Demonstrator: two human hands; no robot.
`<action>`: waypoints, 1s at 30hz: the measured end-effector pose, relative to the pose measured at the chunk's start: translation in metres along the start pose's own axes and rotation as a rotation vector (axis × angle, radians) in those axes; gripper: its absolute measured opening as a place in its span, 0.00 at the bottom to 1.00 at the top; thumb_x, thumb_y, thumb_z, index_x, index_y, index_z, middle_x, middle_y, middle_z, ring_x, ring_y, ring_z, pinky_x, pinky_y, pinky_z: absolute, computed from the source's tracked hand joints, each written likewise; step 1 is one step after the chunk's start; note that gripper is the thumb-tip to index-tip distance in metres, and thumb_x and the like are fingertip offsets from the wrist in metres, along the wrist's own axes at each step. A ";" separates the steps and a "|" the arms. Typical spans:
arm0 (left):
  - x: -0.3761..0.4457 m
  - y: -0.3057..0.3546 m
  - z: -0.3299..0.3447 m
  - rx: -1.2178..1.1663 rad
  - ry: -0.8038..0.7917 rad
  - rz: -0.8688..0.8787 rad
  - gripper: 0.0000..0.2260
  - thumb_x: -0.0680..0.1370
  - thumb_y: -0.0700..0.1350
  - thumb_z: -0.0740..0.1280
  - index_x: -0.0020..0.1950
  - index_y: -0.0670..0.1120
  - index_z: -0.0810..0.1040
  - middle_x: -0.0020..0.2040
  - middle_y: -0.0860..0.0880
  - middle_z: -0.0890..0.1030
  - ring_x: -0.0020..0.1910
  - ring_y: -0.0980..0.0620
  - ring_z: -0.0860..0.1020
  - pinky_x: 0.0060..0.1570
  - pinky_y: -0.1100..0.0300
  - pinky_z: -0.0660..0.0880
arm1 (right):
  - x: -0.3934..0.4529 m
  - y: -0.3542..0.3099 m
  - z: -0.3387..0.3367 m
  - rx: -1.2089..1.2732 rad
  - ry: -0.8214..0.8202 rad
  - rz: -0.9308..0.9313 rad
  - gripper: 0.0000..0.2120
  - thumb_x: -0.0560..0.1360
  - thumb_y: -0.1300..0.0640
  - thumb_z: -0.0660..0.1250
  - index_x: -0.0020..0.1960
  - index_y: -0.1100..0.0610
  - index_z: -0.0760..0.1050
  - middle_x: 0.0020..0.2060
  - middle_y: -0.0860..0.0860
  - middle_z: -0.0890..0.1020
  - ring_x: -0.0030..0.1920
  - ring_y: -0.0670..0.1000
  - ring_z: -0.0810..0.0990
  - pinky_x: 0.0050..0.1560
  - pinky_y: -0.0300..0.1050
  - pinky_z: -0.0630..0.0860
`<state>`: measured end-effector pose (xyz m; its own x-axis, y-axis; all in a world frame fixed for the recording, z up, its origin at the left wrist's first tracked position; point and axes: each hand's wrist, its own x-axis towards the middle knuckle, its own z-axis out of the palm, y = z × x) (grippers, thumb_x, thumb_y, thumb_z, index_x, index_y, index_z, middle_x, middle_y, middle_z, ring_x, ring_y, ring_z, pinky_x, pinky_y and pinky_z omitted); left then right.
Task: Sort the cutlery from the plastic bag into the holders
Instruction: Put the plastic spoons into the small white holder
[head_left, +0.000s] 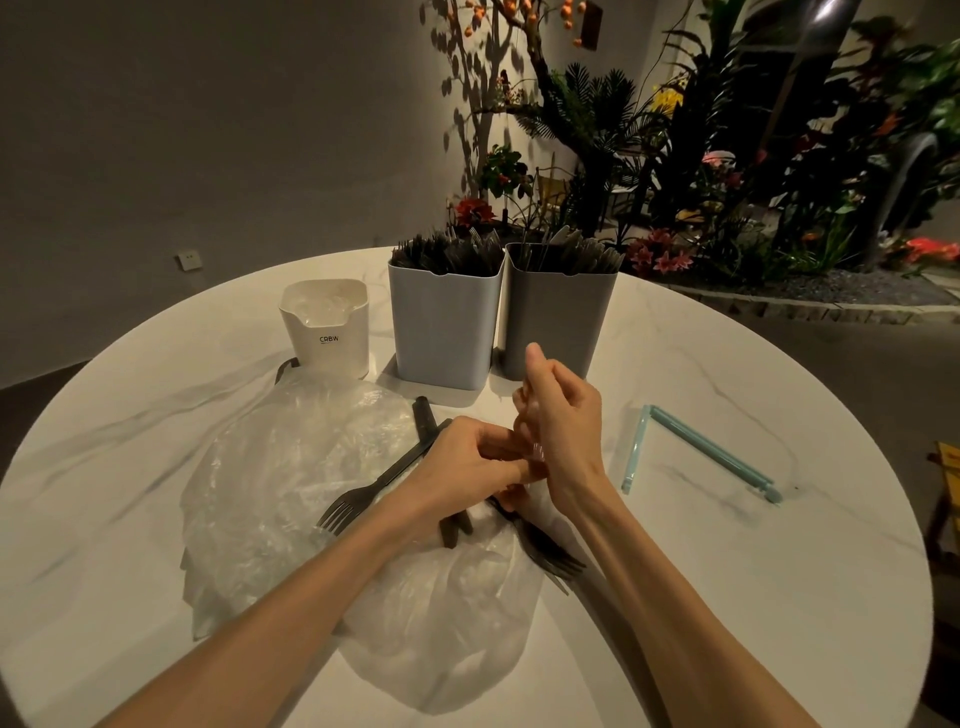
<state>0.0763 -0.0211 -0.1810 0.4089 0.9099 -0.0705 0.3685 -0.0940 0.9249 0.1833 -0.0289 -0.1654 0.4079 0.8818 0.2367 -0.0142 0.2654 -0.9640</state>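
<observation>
Clear cutlery is pinched between two hands (519, 447) above a plastic bag (291, 467) strewn with black forks (363, 499); three holders (447, 322) are set behind.

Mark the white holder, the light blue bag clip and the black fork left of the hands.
white holder (332, 338), head view: front wall, at the lettering.
light blue bag clip (711, 451), head view: middle of the longer arm.
black fork (340, 512), head view: its tines.
</observation>
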 end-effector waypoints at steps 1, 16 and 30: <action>0.000 0.000 0.000 0.004 0.001 0.007 0.13 0.77 0.45 0.73 0.61 0.46 0.82 0.56 0.48 0.85 0.47 0.50 0.85 0.53 0.55 0.83 | 0.001 0.001 0.000 0.006 0.011 0.011 0.21 0.81 0.46 0.64 0.34 0.57 0.73 0.28 0.51 0.75 0.28 0.45 0.73 0.29 0.35 0.74; -0.005 -0.001 -0.007 0.153 -0.223 0.017 0.10 0.83 0.38 0.61 0.61 0.51 0.71 0.52 0.49 0.82 0.33 0.61 0.76 0.36 0.64 0.74 | -0.007 -0.004 -0.001 0.064 -0.057 -0.064 0.19 0.70 0.44 0.75 0.40 0.62 0.80 0.31 0.53 0.80 0.31 0.47 0.77 0.34 0.40 0.78; -0.005 -0.002 -0.004 0.201 -0.202 -0.031 0.19 0.80 0.38 0.63 0.70 0.46 0.66 0.55 0.50 0.79 0.41 0.52 0.80 0.44 0.51 0.83 | -0.010 0.010 -0.002 -0.276 -0.024 -0.378 0.13 0.78 0.48 0.69 0.41 0.54 0.85 0.34 0.43 0.84 0.39 0.48 0.84 0.41 0.39 0.82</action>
<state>0.0701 -0.0242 -0.1808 0.5452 0.8167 -0.1893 0.5331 -0.1635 0.8301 0.1804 -0.0360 -0.1778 0.3163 0.7529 0.5772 0.3762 0.4590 -0.8049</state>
